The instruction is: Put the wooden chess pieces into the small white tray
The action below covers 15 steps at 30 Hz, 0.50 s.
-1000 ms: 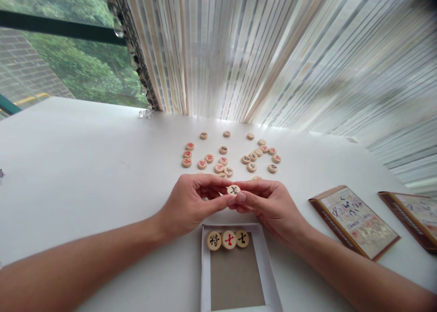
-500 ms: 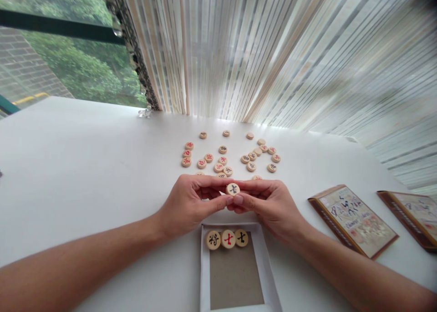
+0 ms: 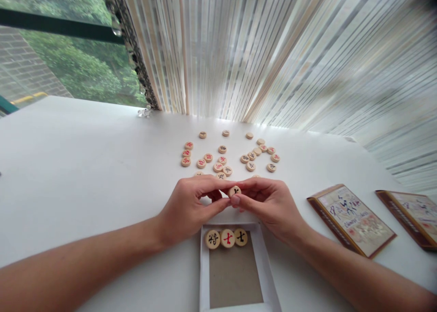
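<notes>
Both of my hands meet above the table's near edge of the scattered pieces. A round wooden Chinese chess piece (image 3: 234, 191) with a black character is pinched between the fingertips of my left hand (image 3: 191, 204) and my right hand (image 3: 268, 208). It is tilted, and my fingers partly cover it. Just below my hands lies a white-framed tray (image 3: 205, 275) with a grey-brown card base (image 3: 235, 275). Three similar pieces (image 3: 227, 238) sit in a row at its far end. Several more wooden pieces (image 3: 218, 167) with red or black characters lie spread on the table beyond my hands.
The white table (image 3: 85, 175) runs to a striped curtain (image 3: 239, 52) and a window (image 3: 61, 52) at the back. Two illustrated Chinese chess boxes (image 3: 351, 221) (image 3: 406, 218) lie on the right. A small glass figurine (image 3: 144, 113) stands at the far edge.
The held piece has tilted and turned between my fingers, showing less of its face. It sits slightly lower and closer to my right hand. The tray pieces have not moved.
</notes>
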Each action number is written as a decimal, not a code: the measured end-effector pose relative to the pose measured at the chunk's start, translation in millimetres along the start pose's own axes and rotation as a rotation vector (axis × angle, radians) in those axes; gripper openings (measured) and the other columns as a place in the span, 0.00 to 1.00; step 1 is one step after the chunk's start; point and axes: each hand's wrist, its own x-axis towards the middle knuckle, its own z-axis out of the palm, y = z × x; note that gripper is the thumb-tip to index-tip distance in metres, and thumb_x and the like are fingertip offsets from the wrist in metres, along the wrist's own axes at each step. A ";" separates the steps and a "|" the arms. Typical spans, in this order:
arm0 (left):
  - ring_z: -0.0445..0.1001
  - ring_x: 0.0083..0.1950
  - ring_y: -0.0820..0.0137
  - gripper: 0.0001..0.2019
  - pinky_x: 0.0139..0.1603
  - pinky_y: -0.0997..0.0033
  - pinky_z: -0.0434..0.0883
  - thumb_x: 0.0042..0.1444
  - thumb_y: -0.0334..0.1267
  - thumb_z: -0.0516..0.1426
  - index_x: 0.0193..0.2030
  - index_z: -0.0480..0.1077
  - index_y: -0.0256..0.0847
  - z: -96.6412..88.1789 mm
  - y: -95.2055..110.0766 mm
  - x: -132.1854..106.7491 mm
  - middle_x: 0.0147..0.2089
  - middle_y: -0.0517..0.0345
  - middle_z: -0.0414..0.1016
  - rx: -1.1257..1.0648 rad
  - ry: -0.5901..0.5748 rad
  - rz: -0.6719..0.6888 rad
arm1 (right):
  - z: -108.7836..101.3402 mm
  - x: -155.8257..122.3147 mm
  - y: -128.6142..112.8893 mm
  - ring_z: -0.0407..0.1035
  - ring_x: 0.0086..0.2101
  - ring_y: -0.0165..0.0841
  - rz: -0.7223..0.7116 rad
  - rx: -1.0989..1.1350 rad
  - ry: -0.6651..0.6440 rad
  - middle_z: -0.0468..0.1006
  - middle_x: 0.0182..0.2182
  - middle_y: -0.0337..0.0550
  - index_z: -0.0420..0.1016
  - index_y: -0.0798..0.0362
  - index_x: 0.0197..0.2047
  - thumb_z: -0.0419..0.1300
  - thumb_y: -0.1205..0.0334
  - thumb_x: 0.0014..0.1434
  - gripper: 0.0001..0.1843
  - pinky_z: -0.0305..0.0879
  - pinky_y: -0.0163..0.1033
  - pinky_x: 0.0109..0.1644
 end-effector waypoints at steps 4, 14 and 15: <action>0.83 0.40 0.71 0.13 0.42 0.75 0.78 0.63 0.27 0.66 0.53 0.84 0.39 1.3 0.4 -1.5 0.41 0.53 0.87 0.113 0.011 0.149 | 2.8 -2.1 -2.9 0.79 0.28 0.29 -0.018 -0.083 0.005 0.88 0.28 0.41 0.89 0.52 0.33 0.86 0.65 0.39 0.16 0.75 0.28 0.34; 0.81 0.39 0.72 0.12 0.39 0.77 0.76 0.63 0.29 0.67 0.52 0.84 0.41 -0.7 4.8 0.0 0.41 0.55 0.87 0.029 -0.014 0.048 | -0.3 -2.1 -8.8 0.71 0.25 0.29 -0.061 -0.211 -0.052 0.82 0.24 0.42 0.89 0.53 0.35 0.77 0.49 0.59 0.15 0.67 0.33 0.30; 0.82 0.39 0.71 0.13 0.39 0.76 0.77 0.63 0.30 0.67 0.53 0.84 0.41 -0.7 4.5 0.1 0.42 0.54 0.87 0.009 0.002 0.026 | -1.5 -1.6 -7.6 0.71 0.25 0.29 -0.059 -0.197 -0.063 0.82 0.24 0.42 0.89 0.53 0.36 0.75 0.49 0.61 0.15 0.67 0.34 0.30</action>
